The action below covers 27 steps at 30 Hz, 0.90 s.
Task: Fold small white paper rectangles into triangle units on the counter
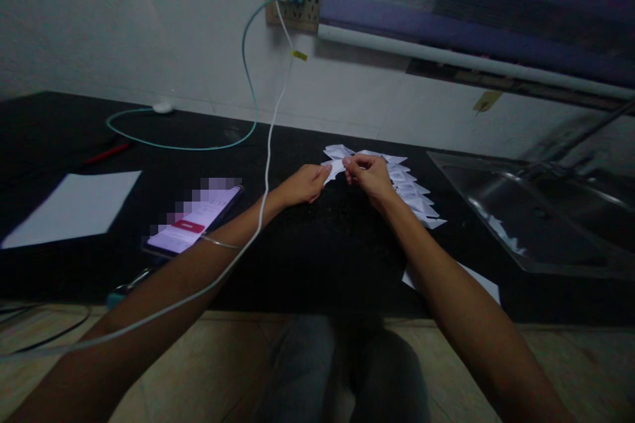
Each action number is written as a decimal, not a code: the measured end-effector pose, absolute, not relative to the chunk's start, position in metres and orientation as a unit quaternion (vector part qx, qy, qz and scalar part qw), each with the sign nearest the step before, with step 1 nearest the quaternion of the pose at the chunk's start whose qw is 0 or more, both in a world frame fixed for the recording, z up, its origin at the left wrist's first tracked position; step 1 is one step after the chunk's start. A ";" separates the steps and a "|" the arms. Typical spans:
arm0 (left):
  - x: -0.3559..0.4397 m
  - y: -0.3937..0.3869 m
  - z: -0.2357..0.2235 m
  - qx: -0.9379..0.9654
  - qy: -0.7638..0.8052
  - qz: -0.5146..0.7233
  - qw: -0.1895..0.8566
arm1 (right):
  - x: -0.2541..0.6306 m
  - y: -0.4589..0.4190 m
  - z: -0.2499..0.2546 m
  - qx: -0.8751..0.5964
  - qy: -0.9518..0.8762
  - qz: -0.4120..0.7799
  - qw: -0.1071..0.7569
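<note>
Between my two hands is a small folded piece of white paper [334, 170], held just above the black counter. My left hand [306, 184] is closed on its left end, thumb on top. The fingers of my right hand [368, 175] pinch its right side. Beyond and to the right of my right hand lie several pointed, folded white paper pieces [413, 197], lined up in an overlapping row. Part of that row is hidden behind my right hand. A white sheet [479, 281] lies partly under my right forearm.
A lit phone [196, 218] lies by my left forearm, with a white sheet [74, 208] further left. A white cable [269, 158] hangs from the wall socket [292, 3] across my left arm. A metal sink [540, 215] is set into the counter [317, 264] at right.
</note>
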<state>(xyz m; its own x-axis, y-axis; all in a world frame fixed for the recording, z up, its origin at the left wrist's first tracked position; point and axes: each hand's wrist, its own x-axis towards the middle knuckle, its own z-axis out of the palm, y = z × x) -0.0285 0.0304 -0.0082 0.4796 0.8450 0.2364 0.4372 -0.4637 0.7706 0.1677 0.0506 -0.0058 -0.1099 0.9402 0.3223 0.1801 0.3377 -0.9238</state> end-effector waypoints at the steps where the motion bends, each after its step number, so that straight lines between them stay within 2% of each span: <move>1: -0.028 0.031 -0.008 0.797 0.402 0.312 0.325 | 0.168 0.051 -0.006 -0.432 -0.647 0.371 0.507; 4: -0.028 0.032 -0.009 0.792 0.398 0.312 0.343 | 0.167 0.051 -0.007 -0.420 -0.654 0.357 0.519; 10: -0.028 0.031 -0.009 0.750 0.376 0.309 0.448 | 0.165 0.047 0.001 -0.417 -0.606 0.367 0.570; 16: -0.027 0.034 -0.005 0.727 0.374 0.385 0.429 | 0.154 0.038 0.006 -0.395 -0.550 0.463 0.571; 18: -0.027 0.037 -0.007 0.705 0.386 0.401 0.439 | 0.150 0.034 0.006 -0.395 -0.555 0.463 0.568; 23: -0.026 0.043 -0.016 0.719 0.366 0.353 0.474 | 0.146 0.032 0.003 -0.414 -0.601 0.407 0.550; 27: -0.026 0.038 -0.016 0.754 0.364 0.336 0.430 | 0.148 0.033 0.002 -0.424 -0.591 0.419 0.543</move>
